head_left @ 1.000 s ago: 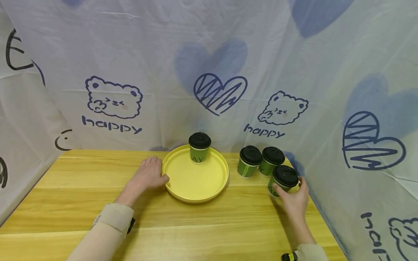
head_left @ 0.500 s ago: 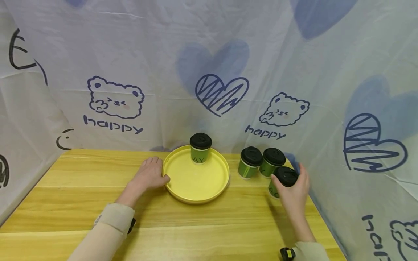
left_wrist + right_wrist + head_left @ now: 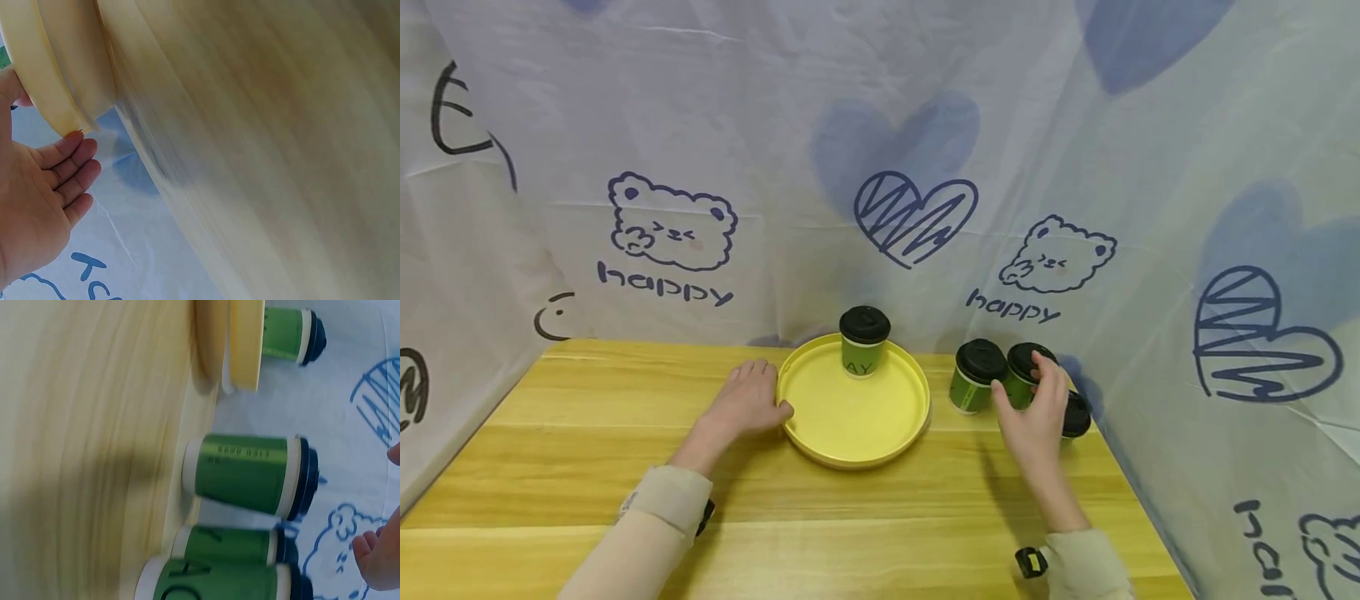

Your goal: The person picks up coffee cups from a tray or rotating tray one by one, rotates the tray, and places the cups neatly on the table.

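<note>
My left hand (image 3: 745,402) holds the edge of a round yellow tray (image 3: 842,429), thumb on its inner side; in the left wrist view a fingertip meets the tray's rim (image 3: 53,94). Toward the tray's back stands a green paper cup (image 3: 861,358) with a black lid. At the right, my right hand (image 3: 1034,425) hovers with thumb and fingers spread, holding nothing, near three similar lidded cups. In the head view it overlaps the back cup (image 3: 1017,392) and the front right cup (image 3: 1077,418); the left cup (image 3: 972,390) is nearest its thumb.
The wooden table (image 3: 850,533) extends in front of the tray. A white cloth (image 3: 790,183) printed with hearts and bears hangs behind it and along both sides, close to the cups on the right.
My right hand has let go of the front right cup, risen over it and moved left toward the other cups. The left hand stays at the tray's edge.
</note>
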Tool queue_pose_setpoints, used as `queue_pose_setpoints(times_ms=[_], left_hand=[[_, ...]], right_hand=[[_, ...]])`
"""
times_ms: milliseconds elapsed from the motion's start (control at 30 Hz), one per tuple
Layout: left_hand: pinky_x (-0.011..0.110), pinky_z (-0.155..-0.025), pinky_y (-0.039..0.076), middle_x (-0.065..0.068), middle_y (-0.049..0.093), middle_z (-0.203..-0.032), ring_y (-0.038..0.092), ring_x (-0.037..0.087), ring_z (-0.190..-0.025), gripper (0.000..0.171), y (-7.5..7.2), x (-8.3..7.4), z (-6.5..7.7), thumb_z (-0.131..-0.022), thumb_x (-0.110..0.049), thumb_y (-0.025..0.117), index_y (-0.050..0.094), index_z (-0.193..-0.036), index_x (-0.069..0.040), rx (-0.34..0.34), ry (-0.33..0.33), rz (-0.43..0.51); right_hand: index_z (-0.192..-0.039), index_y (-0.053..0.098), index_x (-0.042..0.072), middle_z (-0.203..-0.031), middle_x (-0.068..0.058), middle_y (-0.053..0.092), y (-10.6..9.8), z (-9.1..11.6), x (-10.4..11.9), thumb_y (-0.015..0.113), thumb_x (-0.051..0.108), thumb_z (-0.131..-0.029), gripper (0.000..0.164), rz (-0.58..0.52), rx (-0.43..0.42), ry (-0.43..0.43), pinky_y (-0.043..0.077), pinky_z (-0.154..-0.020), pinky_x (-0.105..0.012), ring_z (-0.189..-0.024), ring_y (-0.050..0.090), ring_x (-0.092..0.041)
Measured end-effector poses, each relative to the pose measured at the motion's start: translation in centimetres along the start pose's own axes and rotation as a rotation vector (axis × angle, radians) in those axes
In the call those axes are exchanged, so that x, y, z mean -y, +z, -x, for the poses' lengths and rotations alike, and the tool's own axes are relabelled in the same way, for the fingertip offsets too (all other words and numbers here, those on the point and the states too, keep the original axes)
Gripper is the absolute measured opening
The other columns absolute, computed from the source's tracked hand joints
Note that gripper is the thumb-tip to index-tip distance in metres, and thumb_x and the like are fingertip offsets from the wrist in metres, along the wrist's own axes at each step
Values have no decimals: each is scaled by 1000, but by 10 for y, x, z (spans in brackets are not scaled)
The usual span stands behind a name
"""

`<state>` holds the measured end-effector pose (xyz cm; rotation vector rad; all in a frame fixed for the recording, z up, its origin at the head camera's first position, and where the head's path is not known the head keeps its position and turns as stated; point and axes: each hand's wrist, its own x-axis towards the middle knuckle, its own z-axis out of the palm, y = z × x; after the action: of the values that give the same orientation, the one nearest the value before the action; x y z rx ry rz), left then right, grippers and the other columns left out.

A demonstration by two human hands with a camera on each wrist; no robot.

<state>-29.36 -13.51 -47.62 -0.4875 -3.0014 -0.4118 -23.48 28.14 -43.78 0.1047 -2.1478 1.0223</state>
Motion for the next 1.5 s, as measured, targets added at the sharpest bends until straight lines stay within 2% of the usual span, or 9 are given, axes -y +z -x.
queue_pose_setpoints(times_ms=[167,333,467,667,800,967,1133,1300,1500], left_hand=[[53,-98,41,19,54,-107,48,36,-101,55,-1,-1,1,-84,-36,65,55,-114,8,-8,2,-5],[53,-98,41,19,54,-107,48,36,-101,55,-2,-1,2,-84,-36,66,55,-115,9,-6,0,-6],[54,-102,41,21,55,-112,48,37,-104,59,-1,-1,2,-85,-36,66,55,-119,10,0,-4,-4],[56,-105,40,24,56,-117,48,39,-107,62,0,-1,1,-85,-36,65,55,-122,12,4,-12,-2],[55,-103,40,23,56,-114,48,38,-106,59,0,-2,2,-85,-36,65,55,-120,10,4,-14,-2],[54,-102,40,21,55,-111,47,38,-104,57,0,-3,3,-85,-36,65,55,-118,9,4,-16,3],[55,-104,39,23,56,-115,48,38,-106,60,1,-3,3,-85,-37,65,55,-121,11,4,-22,2],[55,-105,39,23,56,-117,48,38,-107,62,3,-2,4,-85,-37,65,54,-123,11,10,-28,2],[55,-105,40,24,56,-118,49,39,-109,60,2,-2,2,-85,-37,65,55,-121,11,7,-24,7]], right_hand=[[-147,46,-1,-141,-24,45,18,1,13,76,9,-90,66,-25,63,-22,46,-91,-48,-113,50,-39],[-149,44,-2,-139,-22,48,36,2,25,74,12,-92,66,-29,171,4,51,-90,-48,-112,54,-37],[-151,39,-2,-139,-20,48,51,4,30,71,13,-93,68,-34,255,55,53,-91,-49,-112,55,-36],[-150,41,1,-140,-19,47,70,5,31,66,16,-96,62,0,372,158,52,-91,-46,-112,55,-35],[-148,44,-3,-139,-19,48,81,7,28,65,15,-96,59,34,410,190,51,-90,-47,-113,56,-37],[-147,44,-8,-135,-22,51,91,9,22,63,13,-95,59,67,463,222,51,-86,-49,-105,58,-34],[-147,44,-10,-131,-24,54,99,11,14,61,11,-97,57,96,524,272,52,-89,-47,-103,59,-33],[-146,46,-12,-124,-23,58,101,14,10,57,7,-95,55,91,537,284,52,-87,-47,-103,58,-33],[-138,55,-11,-121,-23,60,103,17,7,55,4,-93,47,58,523,296,55,-90,-47,-111,61,-36]])
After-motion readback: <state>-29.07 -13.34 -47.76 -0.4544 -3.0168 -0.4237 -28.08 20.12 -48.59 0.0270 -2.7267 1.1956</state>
